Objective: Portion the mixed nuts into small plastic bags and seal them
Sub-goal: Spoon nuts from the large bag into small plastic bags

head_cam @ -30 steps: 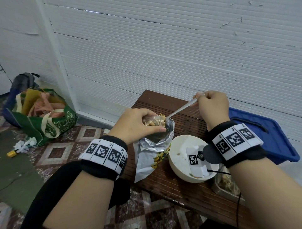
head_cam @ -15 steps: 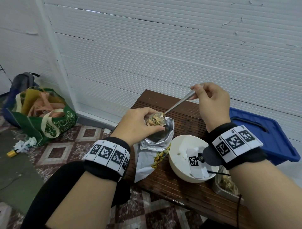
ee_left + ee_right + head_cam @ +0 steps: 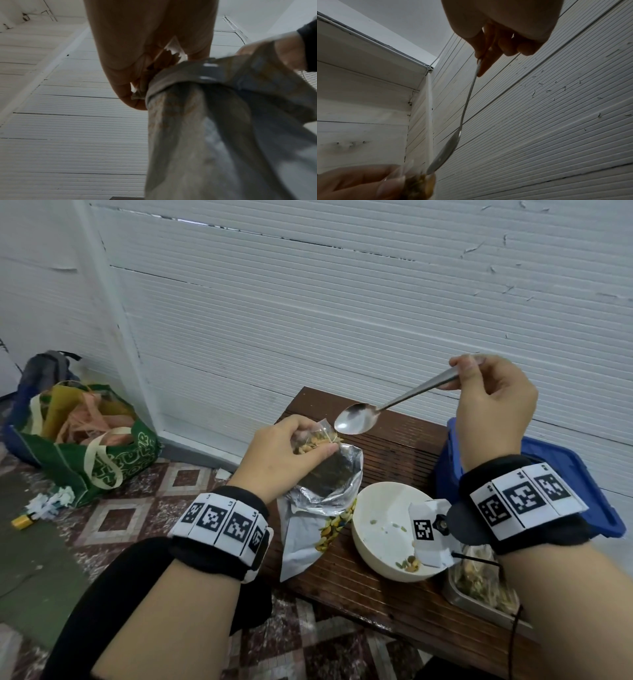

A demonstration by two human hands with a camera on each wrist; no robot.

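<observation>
worktop (image 3: 394,594): dark brown slatted wood, set against a white ribbed wall (image 3: 342,320) with scuffs and flaking paint. floor (image 3: 116,518) patterned tile, dusty. green tote bag (image 3: 102,453) with a backpack (image 3: 44,369) behind it stands on the floor at far left, paper scraps (image 3: 51,501) beside it. left hand (image 3: 284,453) curls around a small plastic bag (image 3: 317,438) holding mixed nuts, held over the open foil pouch (image 3: 325,494) on the worktop. right hand (image 3: 493,405) pinches the handle of a spoon (image 3: 356,422), bowl empty, just above the small bag. white bowl (image 3: 380,529) with a few nuts sits beside the pouch. metal tray (image 3: 459,597) with filled bags at near right; blue lid (image 3: 596,494) behind it
</observation>
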